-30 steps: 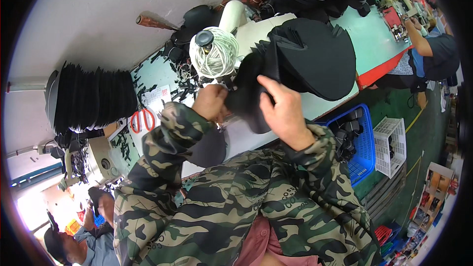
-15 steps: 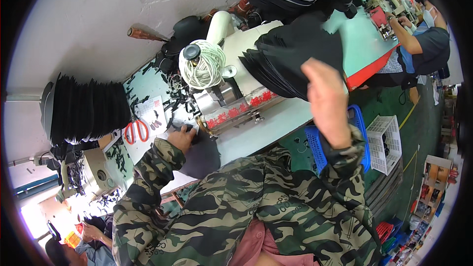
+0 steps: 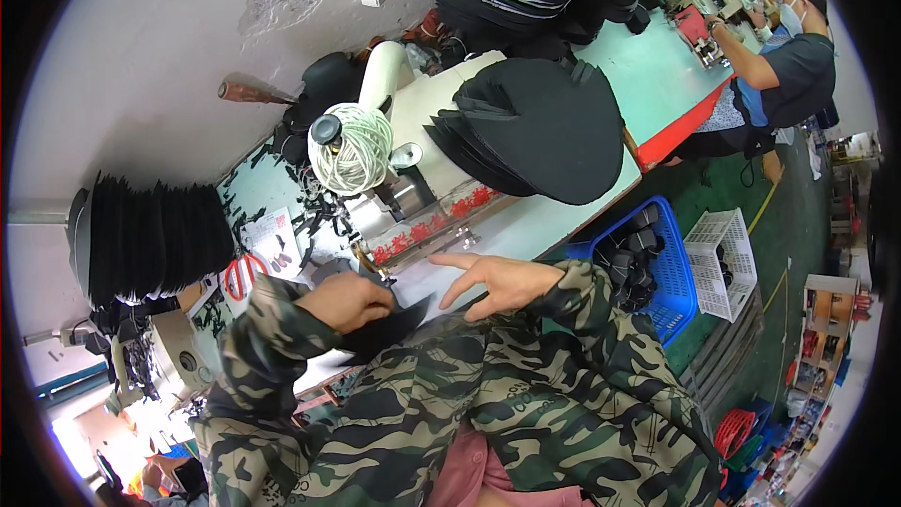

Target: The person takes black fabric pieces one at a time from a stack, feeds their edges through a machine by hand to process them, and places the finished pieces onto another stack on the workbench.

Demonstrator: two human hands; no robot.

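My left hand (image 3: 349, 303) is closed on the edge of a dark flat fabric piece (image 3: 387, 332), held tilted in front of my body at the table edge. To its right is my right hand (image 3: 502, 284), palm down, with fingers apart and nothing in them; its fingertips point at the piece with a small gap between. Just beyond both hands stands a sewing machine (image 3: 427, 235) with red patterned trim along its side. A fanned stack of black rounded pieces (image 3: 563, 136) lies against the machine's far right part, on the table.
Red-handled scissors (image 3: 245, 277) lie left on the table, among black scraps. Black pieces (image 3: 155, 239) hang in a row at the left wall. A blue basket (image 3: 673, 296) of black parts and a white crate (image 3: 723, 268) stand right. A co-worker (image 3: 798, 66) sits far right.
My right hand has come away from the black stack, leftward and nearer to me, beside the held piece. My left hand has gone from pressing the piece on the table to gripping it raised.
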